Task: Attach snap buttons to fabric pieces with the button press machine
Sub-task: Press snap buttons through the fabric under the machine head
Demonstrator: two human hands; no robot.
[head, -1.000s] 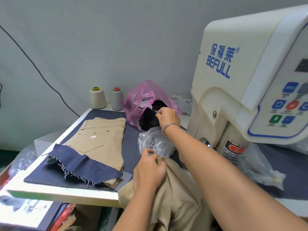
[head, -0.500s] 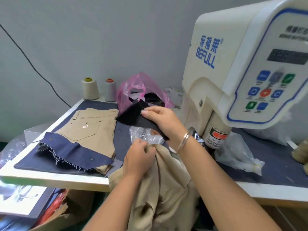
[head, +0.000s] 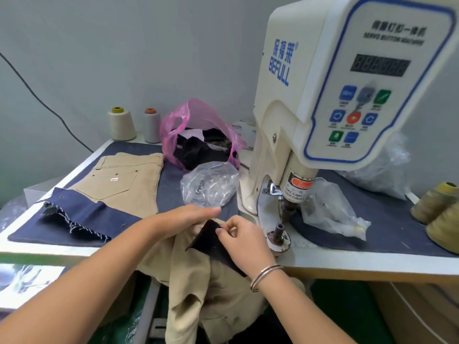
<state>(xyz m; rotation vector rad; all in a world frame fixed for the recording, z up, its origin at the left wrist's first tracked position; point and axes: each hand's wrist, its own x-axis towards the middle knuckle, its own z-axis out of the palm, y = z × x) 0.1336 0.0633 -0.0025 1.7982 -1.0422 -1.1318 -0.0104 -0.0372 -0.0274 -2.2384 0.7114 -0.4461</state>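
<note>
Pinching dark navy fabric patch [head: 211, 242], right hand [head: 244, 240] holds it atop crumpled beige garment [head: 198, 289], beside cream button press machine [head: 323, 100]. Left hand [head: 183, 217], fingers straight, presses garment. White table [head: 347, 265], navy mat [head: 387, 219], grey wall. Pink plastic bag [head: 196, 117] holds black scraps; clear plastic bag [head: 211, 184] contents unclear.

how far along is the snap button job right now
Done: folded khaki piece lies aside with studs showing. In hand: right hand pinches a dark patch on the khaki garment; left hand rests flat. Left: nothing sits under the press die yet.
</note>
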